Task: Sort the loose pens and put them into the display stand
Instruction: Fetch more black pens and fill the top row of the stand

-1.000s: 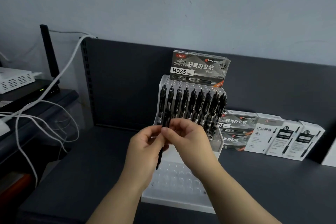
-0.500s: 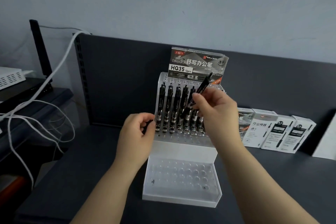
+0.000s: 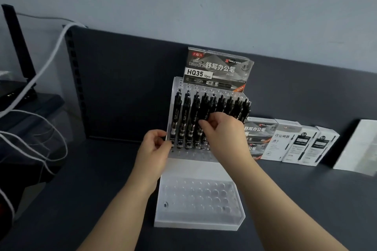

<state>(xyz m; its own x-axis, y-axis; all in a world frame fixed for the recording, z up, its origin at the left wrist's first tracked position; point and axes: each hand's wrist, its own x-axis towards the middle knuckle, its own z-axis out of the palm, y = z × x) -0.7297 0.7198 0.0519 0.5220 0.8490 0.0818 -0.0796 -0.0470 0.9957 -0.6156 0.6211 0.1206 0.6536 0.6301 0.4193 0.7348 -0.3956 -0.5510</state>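
The clear display stand (image 3: 196, 224) sits on the dark shelf, topped by an HQ35 header card (image 3: 218, 69). Its upper tier carries a row of black pens (image 3: 177, 120) standing upright; the holes of the lower front tier hold nothing. My right hand (image 3: 224, 138) reaches into that row, its fingertips pinched on one black pen (image 3: 204, 111) near the middle, which stands almost upright among the others. My left hand (image 3: 154, 149) has its fingers closed at the stand's left edge; a small dark spot shows between the fingertips, and I cannot make out what it is.
Several pen boxes (image 3: 289, 142) stand in a line right of the stand, with a white carton (image 3: 359, 149) beyond them. A dark back panel (image 3: 122, 87) closes off the shelf behind. White cables (image 3: 40, 124) and a black device lie at the left.
Both hands first held one pen in front of the stand. My right hand lifted it, then lowered it into the upper row. My left hand shifted to the stand's left edge.
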